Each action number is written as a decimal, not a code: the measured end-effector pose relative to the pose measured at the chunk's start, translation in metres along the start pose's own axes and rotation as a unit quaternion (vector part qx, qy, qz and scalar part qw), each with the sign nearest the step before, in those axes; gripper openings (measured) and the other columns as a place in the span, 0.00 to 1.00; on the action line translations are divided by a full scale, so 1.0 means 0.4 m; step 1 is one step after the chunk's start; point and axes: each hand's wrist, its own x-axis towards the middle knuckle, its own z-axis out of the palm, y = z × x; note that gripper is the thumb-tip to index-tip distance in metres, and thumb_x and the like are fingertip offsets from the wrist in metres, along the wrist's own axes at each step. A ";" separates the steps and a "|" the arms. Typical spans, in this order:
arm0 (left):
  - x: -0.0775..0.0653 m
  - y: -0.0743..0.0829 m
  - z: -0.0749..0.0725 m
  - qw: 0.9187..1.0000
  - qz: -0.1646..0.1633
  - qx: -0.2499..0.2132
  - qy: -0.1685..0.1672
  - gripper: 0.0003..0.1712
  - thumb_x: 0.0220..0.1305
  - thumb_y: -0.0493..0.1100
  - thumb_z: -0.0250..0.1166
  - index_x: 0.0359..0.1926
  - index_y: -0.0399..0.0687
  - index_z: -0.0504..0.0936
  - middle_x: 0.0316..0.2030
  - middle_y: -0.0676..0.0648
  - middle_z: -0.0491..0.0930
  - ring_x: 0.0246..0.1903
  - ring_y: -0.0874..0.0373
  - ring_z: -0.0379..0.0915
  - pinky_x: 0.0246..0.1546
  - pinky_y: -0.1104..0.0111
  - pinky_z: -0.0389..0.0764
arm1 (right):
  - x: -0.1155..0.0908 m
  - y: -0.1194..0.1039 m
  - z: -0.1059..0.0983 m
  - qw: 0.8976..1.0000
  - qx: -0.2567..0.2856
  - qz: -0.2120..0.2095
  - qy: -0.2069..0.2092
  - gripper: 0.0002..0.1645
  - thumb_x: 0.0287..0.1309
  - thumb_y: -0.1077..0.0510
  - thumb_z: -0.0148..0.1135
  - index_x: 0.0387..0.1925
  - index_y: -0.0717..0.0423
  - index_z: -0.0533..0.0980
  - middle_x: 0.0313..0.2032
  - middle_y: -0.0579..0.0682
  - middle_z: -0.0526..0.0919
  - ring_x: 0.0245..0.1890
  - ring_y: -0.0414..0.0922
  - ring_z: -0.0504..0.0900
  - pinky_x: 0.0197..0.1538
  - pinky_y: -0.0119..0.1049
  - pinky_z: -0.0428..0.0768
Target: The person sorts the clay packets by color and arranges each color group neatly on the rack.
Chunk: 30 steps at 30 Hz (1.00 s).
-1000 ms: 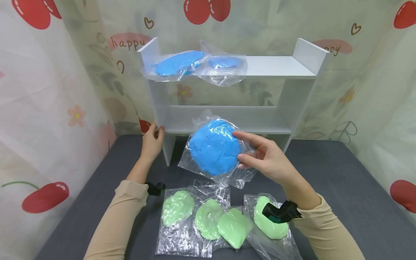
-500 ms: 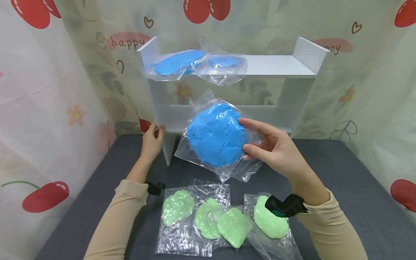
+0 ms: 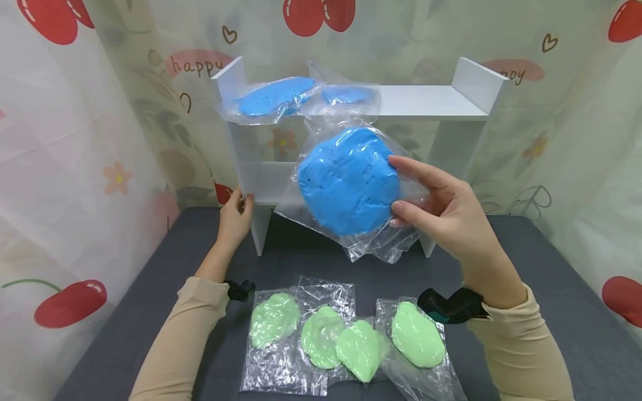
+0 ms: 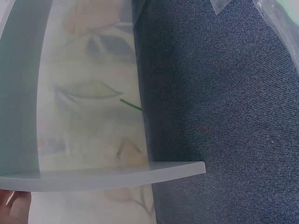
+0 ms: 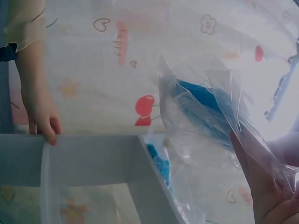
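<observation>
My right hand (image 3: 446, 206) pinches the right edge of a clear plastic bag that holds a flat, round blue slab (image 3: 348, 181), perhaps clay or slime. It hangs in front of the white shelf unit (image 3: 421, 103), just below the top board, hiding part of the middle board. In the right wrist view the bag (image 5: 201, 107) appears nearly edge-on beside my fingers. My left hand (image 3: 236, 217) grips the front edge of the unit's left side panel, near the middle board. Two bagged blue pieces, one larger (image 3: 276, 97) and one smaller (image 3: 347, 94), lie on the top board's left half.
Several pale green pieces (image 3: 418, 334) in clear bags lie on the dark table (image 3: 506, 267) in front of the unit. Some bags overlap. A patterned cloth (image 3: 401, 33) hangs behind and at both sides. A thin cord (image 3: 534, 200) is at the back right.
My right hand has lifted the bagged blue slab upward and slightly right, from below the middle board to just under the top board. The left hand has stayed put.
</observation>
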 end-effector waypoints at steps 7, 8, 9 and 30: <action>0.000 0.002 0.000 1.000 0.000 -0.003 -0.001 0.27 0.71 0.43 0.47 0.70 0.48 0.59 0.64 0.38 0.67 0.61 0.42 0.67 0.56 0.51 0.73 | 0.014 -0.026 -0.015 1.000 0.000 -0.012 0.027 0.34 0.52 0.79 0.56 0.62 0.63 0.67 0.60 0.51 0.73 0.30 0.40 0.86 0.37 0.30 0.83; 0.000 0.002 0.000 1.000 0.000 -0.002 -0.001 0.27 0.71 0.43 0.47 0.70 0.48 0.59 0.64 0.38 0.67 0.61 0.41 0.67 0.56 0.52 0.73 | 0.016 -0.028 -0.017 0.999 0.006 -0.015 0.030 0.34 0.52 0.79 0.56 0.62 0.64 0.67 0.60 0.51 0.73 0.29 0.40 0.86 0.37 0.30 0.83; 0.000 0.002 0.000 1.000 -0.001 -0.001 -0.002 0.27 0.71 0.43 0.47 0.70 0.48 0.59 0.64 0.38 0.66 0.61 0.42 0.67 0.56 0.52 0.73 | 0.019 -0.030 -0.019 0.999 0.013 -0.018 0.032 0.34 0.52 0.79 0.56 0.62 0.64 0.67 0.60 0.52 0.73 0.29 0.41 0.86 0.37 0.30 0.83; 0.001 0.002 0.001 1.000 -0.007 0.001 0.002 0.27 0.71 0.43 0.47 0.69 0.46 0.60 0.64 0.38 0.66 0.61 0.42 0.68 0.56 0.51 0.74 | 0.083 -0.050 -0.063 0.990 0.046 -0.028 0.127 0.32 0.54 0.73 0.58 0.62 0.56 0.69 0.64 0.55 0.67 0.52 0.47 0.78 0.42 0.31 0.81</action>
